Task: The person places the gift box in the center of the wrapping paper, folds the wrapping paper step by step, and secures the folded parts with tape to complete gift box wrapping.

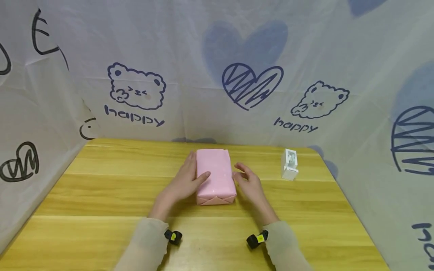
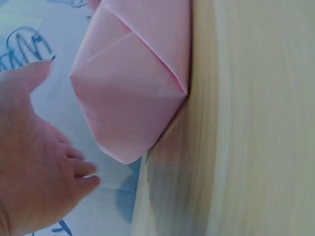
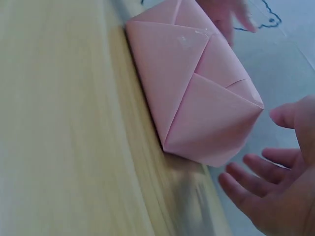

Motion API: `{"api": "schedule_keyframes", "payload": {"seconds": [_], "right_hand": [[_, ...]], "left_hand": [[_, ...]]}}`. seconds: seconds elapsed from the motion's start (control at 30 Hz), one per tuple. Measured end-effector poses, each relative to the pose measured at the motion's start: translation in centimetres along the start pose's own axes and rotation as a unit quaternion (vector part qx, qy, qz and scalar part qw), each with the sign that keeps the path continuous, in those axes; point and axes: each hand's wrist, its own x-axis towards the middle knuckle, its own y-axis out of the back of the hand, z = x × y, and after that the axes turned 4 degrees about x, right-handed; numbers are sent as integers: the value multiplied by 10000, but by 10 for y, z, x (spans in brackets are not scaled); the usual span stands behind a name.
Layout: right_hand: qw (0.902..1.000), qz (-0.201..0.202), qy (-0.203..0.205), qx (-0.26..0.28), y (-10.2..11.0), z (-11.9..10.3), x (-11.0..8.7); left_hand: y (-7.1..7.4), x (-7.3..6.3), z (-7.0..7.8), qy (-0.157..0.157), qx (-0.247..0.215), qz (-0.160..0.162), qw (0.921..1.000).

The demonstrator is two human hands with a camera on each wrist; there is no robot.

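Note:
A box-shaped package wrapped in pink paper [image 1: 215, 171] lies on the wooden table, its folded end turned toward me. Triangular paper flaps [image 2: 128, 93] meet at its end in the left wrist view. On the package in the right wrist view, a small shiny patch like clear tape [image 3: 186, 41] shows near the folds. My left hand [image 1: 184, 180] is along the package's left side, fingers extended and thumb over its top. Close beside the right side is my right hand [image 1: 250, 185], its fingers spread and loosely bent, holding nothing.
A small white tape dispenser [image 1: 289, 165] stands at the back right of the table [image 1: 101, 195]. White cloth [image 1: 190, 45] printed with bears and hearts hangs behind and at both sides. Each wrist carries a small black camera [image 1: 173, 237].

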Motion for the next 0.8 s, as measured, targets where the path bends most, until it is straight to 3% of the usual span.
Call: {"api": "schedule_keyframes", "payload": {"seconds": [0.17,0.37,0.57,0.7,0.8], "right_hand": [[9982,-225,-543,78,-6,6,6],[9977,-348,-517,-253,-9,8,6],[9981,-284,-517,-186,-11,8,5],[9982,-157,-501,305,-10,4,2],[9969,22,-266,739,-11,-2,1]], "left_hand": [[-3,-3,-2,245,-781,-374,9959],[-5,-2,-3,316,-836,-483,9948],[-8,-3,-2,483,-1044,-467,9923],[-12,-2,2,371,-1140,-299,9923],[-14,-1,7,10,-1312,150,9912]]}}
